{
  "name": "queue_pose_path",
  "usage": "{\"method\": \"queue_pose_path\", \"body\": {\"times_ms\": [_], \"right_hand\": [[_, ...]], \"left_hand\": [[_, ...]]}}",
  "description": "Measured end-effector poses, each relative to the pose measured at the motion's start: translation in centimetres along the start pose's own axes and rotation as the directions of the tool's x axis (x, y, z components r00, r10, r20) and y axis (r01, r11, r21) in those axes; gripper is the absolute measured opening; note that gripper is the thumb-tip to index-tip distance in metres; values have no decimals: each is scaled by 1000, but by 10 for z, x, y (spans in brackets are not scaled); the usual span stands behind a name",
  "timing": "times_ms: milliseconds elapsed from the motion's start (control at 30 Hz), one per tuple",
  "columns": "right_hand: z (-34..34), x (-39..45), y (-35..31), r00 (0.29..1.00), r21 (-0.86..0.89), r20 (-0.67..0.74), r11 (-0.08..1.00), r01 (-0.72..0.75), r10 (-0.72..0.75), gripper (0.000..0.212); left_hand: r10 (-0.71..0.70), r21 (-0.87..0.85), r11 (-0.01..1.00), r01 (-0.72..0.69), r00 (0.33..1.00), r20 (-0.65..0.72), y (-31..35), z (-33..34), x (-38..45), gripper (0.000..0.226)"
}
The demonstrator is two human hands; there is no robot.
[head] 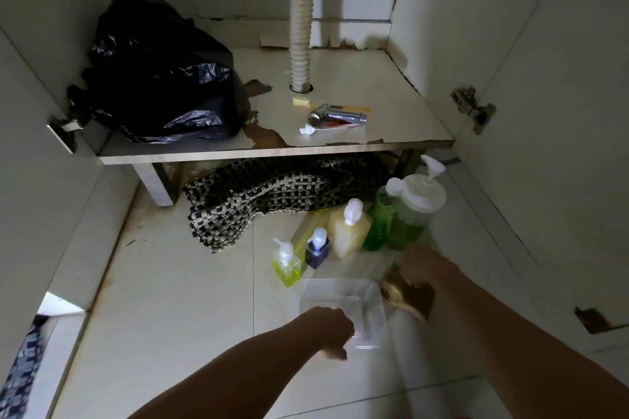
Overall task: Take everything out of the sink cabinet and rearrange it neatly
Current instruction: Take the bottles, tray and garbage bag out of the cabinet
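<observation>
Black plastic, a crumpled bin bag [163, 78], fills the left of the cabinet shelf [238, 146], whose white facing has peeled to brown in patches. To its right a ribbed drain hose [301, 27] drops through a hole in the shelf, and near the shelf's front edge lie a chrome spray head [335, 116] and, touching it, a small tube [326, 127] with a white cap. Under the shelf a checked woven mat [272, 194] lies bunched on the tiled floor [170, 299]. In front of it bottles stand close together: a yellow pump bottle [286, 265], a dark blue one [317, 250], a pale amber one [349, 231], a green bottle [381, 218] and a large green pump dispenser [417, 211]. Nearer the camera the left hand [332, 330] curls over the near left edge of a clear plastic tray [343, 303] on the floor and seems to grip it. Just right of the tray the right hand [420, 265] holds a worn brown sponge [410, 296], fingers curled down on it
</observation>
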State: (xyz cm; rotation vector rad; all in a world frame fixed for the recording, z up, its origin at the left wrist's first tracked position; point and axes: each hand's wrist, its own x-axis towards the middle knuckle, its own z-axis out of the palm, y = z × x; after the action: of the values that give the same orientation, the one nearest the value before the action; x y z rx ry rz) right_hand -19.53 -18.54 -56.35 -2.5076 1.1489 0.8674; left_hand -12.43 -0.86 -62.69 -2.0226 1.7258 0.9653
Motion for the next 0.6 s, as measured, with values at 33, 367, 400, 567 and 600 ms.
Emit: {"method": "queue_pose_path", "body": {"times_ms": [33, 367, 400, 567, 600], "right_hand": [[-13, 0, -4, 999, -3, 11, 1000, 30, -30, 10], [-131, -25, -46, 925, 259, -48, 890, 376, -376, 17], [-144, -22, -47, 917, 288, -144, 871, 398, -371, 16], [-207, 24, -60, 846, 185, -426, 884, 429, -321, 10], [-216, 39, -63, 826, 144, -469, 896, 421, -313, 15]], "left_hand": [[3, -1, 1000, -3, 1000, -9, 0, -3, 0, 48], [44, -180, 978, -105, 948, -315, -48, -129, -34, 32], [6, -209, 973, -94, 923, -384, -56, -144, -37, 29], [-240, -329, 944, -21, 642, -728, -97, -198, -39, 21], [-300, -353, 935, 22, 582, -756, -104, -203, -37, 22]]}}
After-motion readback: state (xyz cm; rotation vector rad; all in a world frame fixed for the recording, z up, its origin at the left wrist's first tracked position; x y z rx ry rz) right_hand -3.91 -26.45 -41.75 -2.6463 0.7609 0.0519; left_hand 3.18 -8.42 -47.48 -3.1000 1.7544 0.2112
